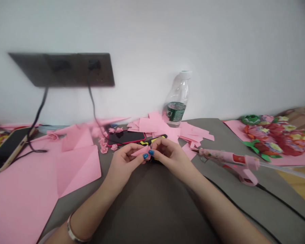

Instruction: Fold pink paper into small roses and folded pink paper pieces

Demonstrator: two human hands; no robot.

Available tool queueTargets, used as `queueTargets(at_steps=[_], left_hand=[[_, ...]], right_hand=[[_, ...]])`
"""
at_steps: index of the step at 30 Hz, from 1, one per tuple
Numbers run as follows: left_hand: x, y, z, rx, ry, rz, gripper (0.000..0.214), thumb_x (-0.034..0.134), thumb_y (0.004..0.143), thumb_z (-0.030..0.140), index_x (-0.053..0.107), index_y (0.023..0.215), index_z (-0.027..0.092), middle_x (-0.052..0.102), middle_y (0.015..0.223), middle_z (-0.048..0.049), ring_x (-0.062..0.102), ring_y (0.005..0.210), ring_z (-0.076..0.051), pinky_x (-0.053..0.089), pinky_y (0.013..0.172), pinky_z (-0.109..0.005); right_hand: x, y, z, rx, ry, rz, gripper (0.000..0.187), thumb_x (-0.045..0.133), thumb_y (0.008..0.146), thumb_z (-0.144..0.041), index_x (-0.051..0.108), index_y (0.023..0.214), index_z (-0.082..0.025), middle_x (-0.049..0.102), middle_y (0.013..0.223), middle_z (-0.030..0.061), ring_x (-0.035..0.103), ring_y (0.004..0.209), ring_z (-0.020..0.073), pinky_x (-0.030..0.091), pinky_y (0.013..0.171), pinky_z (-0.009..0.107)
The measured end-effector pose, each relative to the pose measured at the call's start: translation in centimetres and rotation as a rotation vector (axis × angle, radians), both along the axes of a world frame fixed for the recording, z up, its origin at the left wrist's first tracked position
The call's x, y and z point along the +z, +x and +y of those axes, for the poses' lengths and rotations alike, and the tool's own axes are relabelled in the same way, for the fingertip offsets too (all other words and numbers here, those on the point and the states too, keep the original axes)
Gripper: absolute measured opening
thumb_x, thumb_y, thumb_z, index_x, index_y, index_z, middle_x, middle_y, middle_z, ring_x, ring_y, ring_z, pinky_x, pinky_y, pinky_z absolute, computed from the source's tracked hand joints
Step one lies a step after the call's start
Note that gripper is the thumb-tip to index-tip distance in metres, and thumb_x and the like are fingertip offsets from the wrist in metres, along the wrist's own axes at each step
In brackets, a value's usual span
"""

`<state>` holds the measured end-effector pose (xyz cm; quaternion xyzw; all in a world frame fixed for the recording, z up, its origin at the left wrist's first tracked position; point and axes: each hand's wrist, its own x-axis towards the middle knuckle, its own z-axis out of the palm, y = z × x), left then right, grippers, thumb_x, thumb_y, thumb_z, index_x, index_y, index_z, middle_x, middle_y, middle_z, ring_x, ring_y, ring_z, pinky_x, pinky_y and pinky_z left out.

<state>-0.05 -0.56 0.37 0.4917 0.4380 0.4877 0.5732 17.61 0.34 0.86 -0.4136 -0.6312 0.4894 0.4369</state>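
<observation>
Between both hands is a small folded piece of pink paper, pinched at its right part by thumbs and fingers. My left hand grips it from the left, thumb on the near side. From the right, my right hand pinches its edge, the thumb close to the left thumb. Behind the hands lie black-and-yellow scissors, partly hidden. A phone with a red edge rests just beyond the left hand. Small folded pink paper pieces are scattered beside that phone.
Cut pink paper strips lie beneath a water bottle. A pink glue gun with a cord is at right, near paper flowers. Large pink sheets and another phone are left, under a wall socket panel.
</observation>
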Motion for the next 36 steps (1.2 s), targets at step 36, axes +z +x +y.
queueTargets(at_steps=[36], left_hand=[[-0.45,-0.01,-0.18,-0.073,0.024,-0.036,0.016,0.079,0.081,0.034,0.075,0.088,0.02,0.075,0.088,-0.0029,0.071,0.081,-0.016,0.059,0.076,-0.025]], right_hand=[[-0.04,-0.13,0.43,0.009,-0.206,0.164,0.04,0.084,0.067,-0.052,0.063,0.072,-0.019,0.062,0.07,-0.0006,0.054,0.064,0.013,0.042,0.062,0.028]])
